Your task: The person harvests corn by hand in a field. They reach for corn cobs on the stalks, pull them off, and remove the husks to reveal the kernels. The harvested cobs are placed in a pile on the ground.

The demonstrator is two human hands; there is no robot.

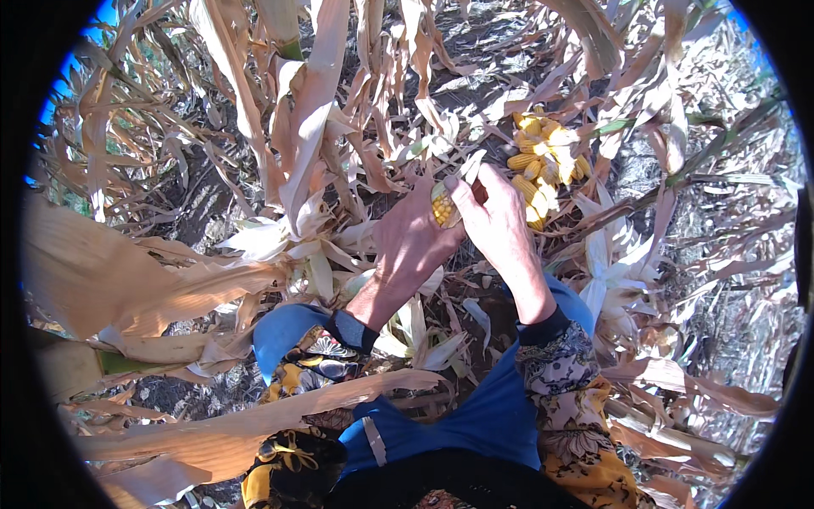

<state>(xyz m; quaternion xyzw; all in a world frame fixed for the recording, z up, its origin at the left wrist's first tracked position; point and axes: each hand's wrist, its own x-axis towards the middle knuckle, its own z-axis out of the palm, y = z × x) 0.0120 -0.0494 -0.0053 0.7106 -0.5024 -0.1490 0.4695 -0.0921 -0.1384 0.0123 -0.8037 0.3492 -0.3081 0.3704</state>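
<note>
An ear of corn (444,207) with yellow kernels partly bared is held in my left hand (410,229), whose fingers wrap around it. Pale husk (469,168) still covers its far end. The thumb and fingers of my right hand (499,216) pinch that husk near the ear's tip. Just beyond my right hand, a pile of husked yellow corn ears (540,156) lies on the ground. Below and left of my left hand are pale torn husks (305,238).
Dry corn stalks and leaves stand all around. A broad dry leaf (127,273) juts in from the left, and another (273,420) crosses over my lap. On the right, a leaning stalk (690,168) passes near the pile. Loose husks (613,280) lie beside my right knee.
</note>
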